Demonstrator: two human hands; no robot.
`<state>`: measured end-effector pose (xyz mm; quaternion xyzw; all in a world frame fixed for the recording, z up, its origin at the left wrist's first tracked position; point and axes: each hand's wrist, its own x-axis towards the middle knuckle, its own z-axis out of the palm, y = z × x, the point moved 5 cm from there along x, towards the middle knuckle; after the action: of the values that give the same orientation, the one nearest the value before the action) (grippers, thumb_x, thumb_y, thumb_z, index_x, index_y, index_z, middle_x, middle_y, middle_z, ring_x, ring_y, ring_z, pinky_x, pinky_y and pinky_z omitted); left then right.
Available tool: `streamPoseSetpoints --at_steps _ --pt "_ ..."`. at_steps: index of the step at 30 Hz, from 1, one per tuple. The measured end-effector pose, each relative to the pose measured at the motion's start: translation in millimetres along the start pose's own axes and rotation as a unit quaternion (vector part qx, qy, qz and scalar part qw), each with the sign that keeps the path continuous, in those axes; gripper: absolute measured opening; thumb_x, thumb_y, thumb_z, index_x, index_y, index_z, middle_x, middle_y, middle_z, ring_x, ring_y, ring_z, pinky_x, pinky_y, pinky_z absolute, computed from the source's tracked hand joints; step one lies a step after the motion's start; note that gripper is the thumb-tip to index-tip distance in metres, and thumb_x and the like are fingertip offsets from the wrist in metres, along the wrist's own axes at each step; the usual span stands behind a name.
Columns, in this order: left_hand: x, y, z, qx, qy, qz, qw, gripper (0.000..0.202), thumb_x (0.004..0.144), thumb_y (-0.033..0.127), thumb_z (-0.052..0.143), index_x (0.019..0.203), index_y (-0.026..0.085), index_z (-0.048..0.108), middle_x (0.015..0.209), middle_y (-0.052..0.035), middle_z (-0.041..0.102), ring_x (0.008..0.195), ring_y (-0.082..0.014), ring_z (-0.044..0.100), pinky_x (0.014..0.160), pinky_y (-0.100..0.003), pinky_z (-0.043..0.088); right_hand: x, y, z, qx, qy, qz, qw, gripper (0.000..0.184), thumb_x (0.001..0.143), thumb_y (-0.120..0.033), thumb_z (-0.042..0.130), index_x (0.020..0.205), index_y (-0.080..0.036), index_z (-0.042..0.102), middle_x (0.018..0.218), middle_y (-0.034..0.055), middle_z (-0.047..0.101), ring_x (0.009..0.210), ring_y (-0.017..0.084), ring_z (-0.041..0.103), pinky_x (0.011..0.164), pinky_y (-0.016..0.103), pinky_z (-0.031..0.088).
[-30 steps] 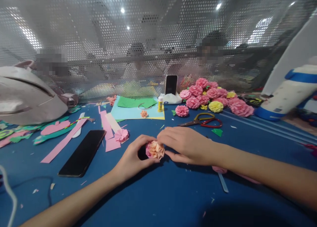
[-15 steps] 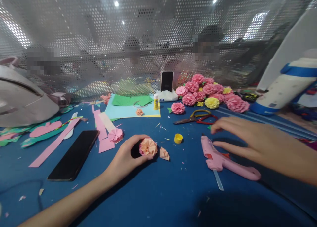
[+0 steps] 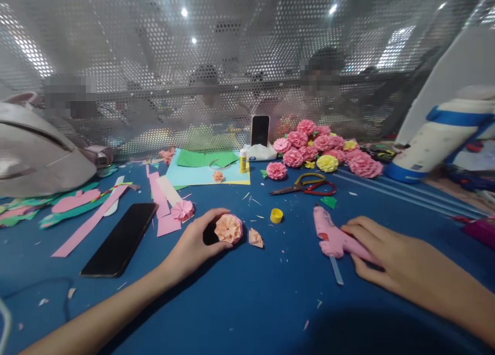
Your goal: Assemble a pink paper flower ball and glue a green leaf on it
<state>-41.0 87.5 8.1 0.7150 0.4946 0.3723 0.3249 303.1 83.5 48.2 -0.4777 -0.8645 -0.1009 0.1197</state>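
My left hand (image 3: 199, 240) curls its thumb and fingers around a peach and pink paper flower (image 3: 228, 228) on the blue table. A loose folded peach paper piece (image 3: 256, 238) lies just right of that flower. Over on the right, my right hand (image 3: 377, 249) has its fingers and thumb on either side of the handle of a pink hot glue gun (image 3: 331, 235). The gun lies on the table, and a clear glue stick (image 3: 336, 270) pokes out of its back. A yellow cap (image 3: 276, 215) sits between the flower and the gun.
Scissors (image 3: 303, 184) lie behind the cap, near a heap of pink paper flowers (image 3: 297, 139). A black phone (image 3: 119, 241) and pink paper strips (image 3: 93, 221) are at left. A glue stick tube (image 3: 243, 161) stands at the back; a white bottle (image 3: 441, 138) stands at right.
My right hand has come down and back from above the glue gun's front onto its handle. The left hand keeps its hold on the paper flower, whose peach face is turned slightly.
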Motion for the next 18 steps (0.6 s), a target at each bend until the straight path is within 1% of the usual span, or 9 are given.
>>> streamPoseSetpoints --at_steps 2,4,6,8,10,12,14,15,18 --pt "-1.4 -2.2 -0.7 -0.013 0.004 -0.001 1.0 0.046 0.079 0.023 0.075 0.121 0.024 0.055 0.123 -0.0054 0.066 0.115 -0.0232 0.063 0.102 -0.041 0.049 5.2 -0.6 -7.6 -0.028 0.035 -0.041 0.998 0.023 0.094 -0.036 0.045 0.104 -0.023 0.061 0.101 0.0084 0.067 0.078 0.024 0.07 0.063 0.036 0.056" --pt "-2.1 -4.6 -0.9 -0.029 0.008 -0.004 1.0 0.044 0.079 0.022 0.076 0.116 0.024 0.054 0.117 -0.0044 0.066 0.112 -0.022 0.064 0.1 -0.039 0.05 11.6 -4.7 -21.4 -0.007 0.1 -0.081 0.992 0.031 0.096 -0.046 0.044 0.107 -0.022 0.06 0.101 0.0081 0.067 0.082 0.025 0.071 0.063 0.036 0.056" --pt "-2.4 -6.1 -0.7 -0.043 0.011 -0.008 0.999 0.043 0.078 0.022 0.077 0.115 0.024 0.053 0.115 -0.0037 0.066 0.111 -0.0217 0.064 0.099 -0.038 0.05 18.9 -10.0 -31.0 0.057 0.135 -0.084 0.986 0.032 0.096 -0.047 0.047 0.109 -0.022 0.061 0.103 0.0072 0.068 0.085 0.024 0.071 0.065 0.032 0.056" --pt "-2.7 -5.9 -0.7 -0.049 0.014 -0.004 0.999 0.043 0.078 0.021 0.077 0.115 0.025 0.054 0.116 -0.0032 0.065 0.111 -0.0214 0.063 0.1 -0.038 0.049 26.8 -16.5 -30.3 0.147 0.127 -0.051 0.98 0.028 0.094 -0.044 0.052 0.102 -0.021 0.065 0.098 0.006 0.071 0.078 0.021 0.07 0.062 0.029 0.056" --pt "-3.4 -3.7 -1.6 -0.048 0.02 0.004 0.999 0.044 0.079 0.019 0.076 0.116 0.025 0.055 0.118 -0.0027 0.064 0.112 -0.0209 0.062 0.101 -0.038 0.048 34.3 -25.3 -18.9 0.237 0.085 0.0 0.968 0.03 0.091 -0.046 0.056 0.096 -0.02 0.07 0.076 0.0025 0.071 0.061 0.018 0.065 0.051 0.025 0.051" --pt "-4.2 -0.4 -3.0 -0.05 0.026 0.014 0.998 0.043 0.079 0.017 0.075 0.117 0.025 0.055 0.12 -0.0027 0.064 0.113 -0.0204 0.061 0.101 -0.036 0.048 42.0 -38.6 -1.6 0.329 0.007 0.032 0.944 0.037 0.092 -0.051 0.053 0.094 -0.02 0.074 0.059 -0.0003 0.063 0.049 0.015 0.056 0.043 0.023 0.045" --pt "-4.9 3.1 -4.3 -0.054 0.028 0.025 0.998 0.043 0.08 0.016 0.075 0.118 0.025 0.056 0.12 -0.0026 0.065 0.113 -0.0198 0.061 0.1 -0.035 0.048 50.8 -54.4 11.7 0.396 -0.063 0.033 0.916 0.04 0.092 -0.052 0.05 0.092 -0.02 0.074 0.057 -0.0005 0.059 0.048 0.013 0.052 0.041 0.022 0.042" --pt "-5.0 4.7 -4.8 -0.055 0.029 0.031 0.998 0.043 0.08 0.016 0.075 0.119 0.025 0.057 0.12 -0.0024 0.065 0.113 -0.0195 0.061 0.1 -0.034 0.047 55.5 -61.4 15.5 0.418 -0.088 0.029 0.904 0.04 0.092 -0.051 0.05 0.091 -0.02 0.074 0.058 -0.0003 0.058 0.049 0.013 0.052 0.042 0.022 0.041" --pt "-4.3 7.0 -5.3 -0.057 0.028 0.04 0.997 0.044 0.081 0.017 0.075 0.12 0.025 0.058 0.121 -0.0024 0.066 0.113 -0.0189 0.061 0.1 -0.033 0.047 67.7 -74.6 21.2 0.448 -0.147 0.017 0.882 0.038 0.094 -0.05 0.05 0.09 -0.019 0.072 0.06 -0.0001 0.058 0.052 0.013 0.051 0.044 0.02 0.042"
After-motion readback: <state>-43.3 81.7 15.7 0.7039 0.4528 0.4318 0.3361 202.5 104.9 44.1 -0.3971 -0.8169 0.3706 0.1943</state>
